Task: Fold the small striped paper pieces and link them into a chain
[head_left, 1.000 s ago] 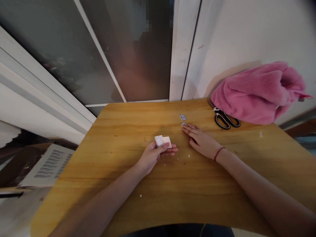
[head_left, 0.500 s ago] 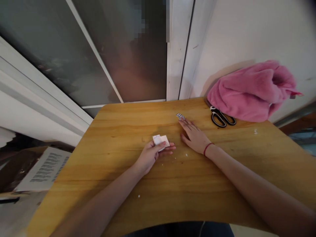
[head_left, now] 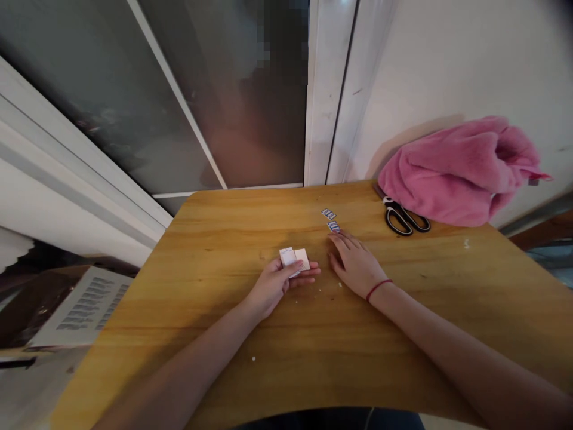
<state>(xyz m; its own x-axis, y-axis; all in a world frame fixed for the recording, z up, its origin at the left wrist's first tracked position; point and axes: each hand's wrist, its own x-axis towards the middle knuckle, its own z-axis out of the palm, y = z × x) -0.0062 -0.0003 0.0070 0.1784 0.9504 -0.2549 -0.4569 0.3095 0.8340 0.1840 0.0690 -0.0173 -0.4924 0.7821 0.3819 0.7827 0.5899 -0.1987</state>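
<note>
Left hand (head_left: 274, 285) pinched on a small folded white paper (head_left: 294, 260), thumb on top, fingers beneath, held just above a wooden table (head_left: 224, 239); right hand (head_left: 356, 264) flat and empty on the wood, fingers spread, red cord at the wrist; two tiny striped paper cutouts (head_left: 331, 220) lying just beyond its fingertips, the nearer almost touching. Smooth honey-coloured tabletop with rounded corners, flecked with white crumbs; black-handled scissors (head_left: 405, 218) at the far right, blades tucked under a fluffy pink towel (head_left: 461, 170) heaped against a plain white wall (head_left: 425, 71). Behind the table, a dark glass door (head_left: 215, 107) in a white frame.
</note>
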